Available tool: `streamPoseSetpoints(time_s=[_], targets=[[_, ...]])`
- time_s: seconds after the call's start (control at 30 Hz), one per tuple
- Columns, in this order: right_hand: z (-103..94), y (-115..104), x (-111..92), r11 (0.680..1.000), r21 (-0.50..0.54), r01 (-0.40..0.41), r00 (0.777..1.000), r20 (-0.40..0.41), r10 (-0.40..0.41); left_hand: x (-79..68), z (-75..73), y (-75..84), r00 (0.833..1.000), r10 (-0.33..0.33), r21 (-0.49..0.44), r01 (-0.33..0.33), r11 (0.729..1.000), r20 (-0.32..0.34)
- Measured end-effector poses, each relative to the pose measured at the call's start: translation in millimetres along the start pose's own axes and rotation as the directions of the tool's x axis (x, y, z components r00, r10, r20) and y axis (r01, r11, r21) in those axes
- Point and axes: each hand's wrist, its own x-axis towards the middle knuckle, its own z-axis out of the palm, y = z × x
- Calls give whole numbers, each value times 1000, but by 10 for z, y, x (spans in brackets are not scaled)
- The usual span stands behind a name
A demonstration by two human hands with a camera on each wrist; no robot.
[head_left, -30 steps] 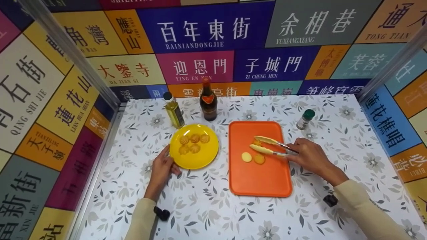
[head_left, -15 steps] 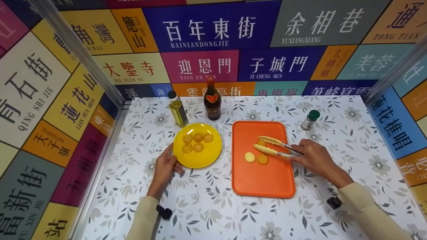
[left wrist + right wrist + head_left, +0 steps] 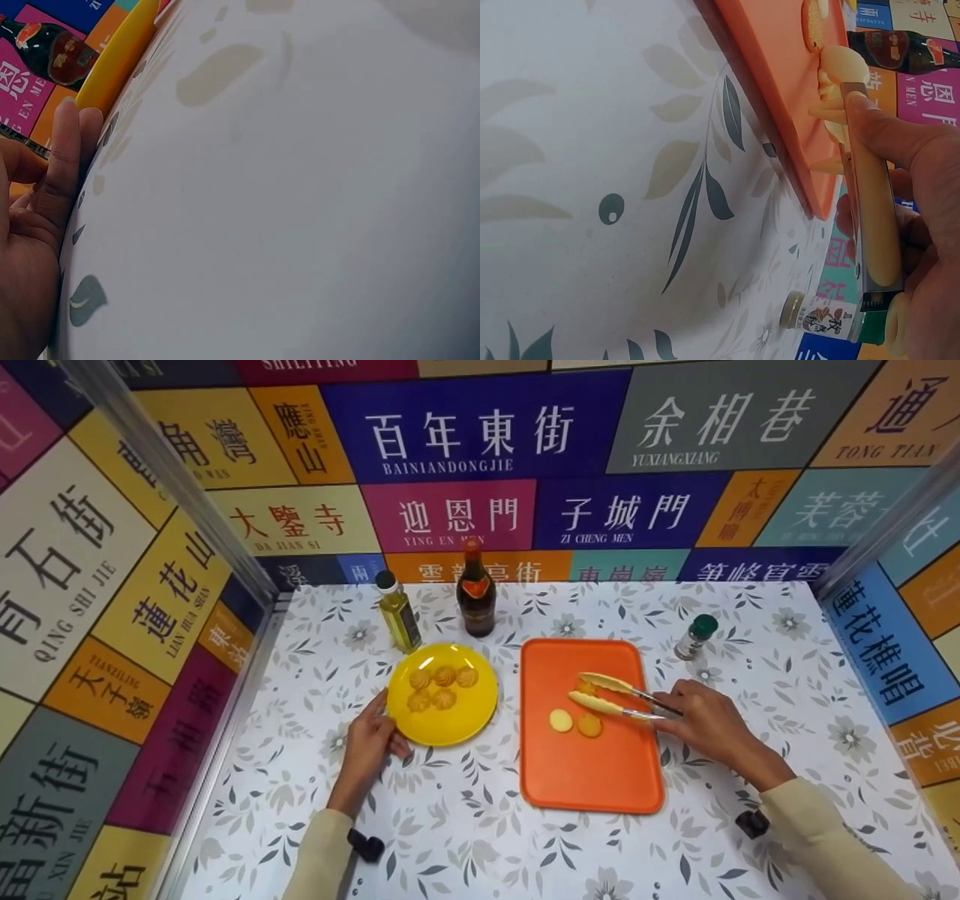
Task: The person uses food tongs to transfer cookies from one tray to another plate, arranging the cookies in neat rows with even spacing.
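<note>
My right hand (image 3: 711,718) holds tongs (image 3: 607,709) with cream-coloured ends and metal arms above the orange tray (image 3: 589,776). An orange-brown cookie (image 3: 588,686) lies between the tong tips. Whether the tips squeeze it, I cannot tell. Just below them on the tray are a pale round cookie (image 3: 561,721) and a browner one (image 3: 589,725). At left, my left hand (image 3: 367,742) touches the rim of the yellow plate (image 3: 465,727), which bears several swirled cookies (image 3: 444,676). In the left wrist view, fairly straight fingers (image 3: 66,142) meet the plate's edge.
Behind the plate stand an oil bottle (image 3: 399,613) and a dark sauce bottle (image 3: 477,600). A green-capped seasoning jar (image 3: 694,639) stands beyond the tray's right side. A flower-patterned cloth (image 3: 450,840) covers the table, and sign-covered walls (image 3: 480,427) enclose it.
The head view has shifted slightly. Both hands, the tongs, the cookies and the plate keep practically the same places relative to each other.
</note>
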Motion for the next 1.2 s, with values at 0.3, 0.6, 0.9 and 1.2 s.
streamPoseSetpoints(time_s=[0.3, 0.6, 0.9, 1.2], targets=[[24, 28, -7, 996, -8, 92, 991, -98, -93, -2, -8, 28, 997, 69, -19, -68, 998, 36], [33, 20, -14, 994, 1, 106, 989, -104, -105, -6, -14, 31, 999, 42, -10, -42, 999, 31], [-6, -30, 20, 997, -3, 76, 994, -79, -76, -2, -17, 10, 1000, 20, -23, -20, 1000, 22], [-24, -58, 43, 996, -6, 89, 992, -84, -90, -12, -24, -13, 997, 67, -23, -66, 998, 37]])
